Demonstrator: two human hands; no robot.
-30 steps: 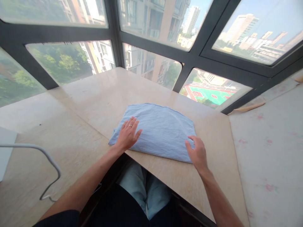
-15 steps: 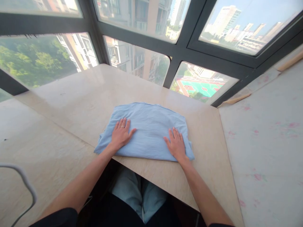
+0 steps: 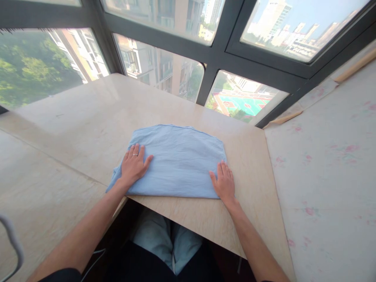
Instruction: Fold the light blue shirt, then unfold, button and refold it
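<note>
A light blue folded cloth garment (image 3: 179, 160) lies flat on the stone-look ledge, its long straight edge toward me and a curved edge toward the windows. Faint creases run across its upper layer. My left hand (image 3: 135, 164) rests palm down on the cloth's left side, fingers stretched out, a ring on one finger. On the right border of the cloth lies my right hand (image 3: 225, 180), also flat, with its thumb apart from the fingers. Each hand hides the patch of cloth beneath it. What kind of garment it is, I cannot tell.
The pale ledge (image 3: 79, 121) runs back to dark-framed windows (image 3: 164, 37). A flower-patterned wall (image 3: 323, 184) bounds it on the right. At the lower left a grey-white cable (image 3: 14, 243) curves over the ledge. My legs (image 3: 158, 231) are below the front edge.
Both hands have slid outward over the cloth, the left hand to its left side and the right hand to its right border. The view has shifted slightly to the right.
</note>
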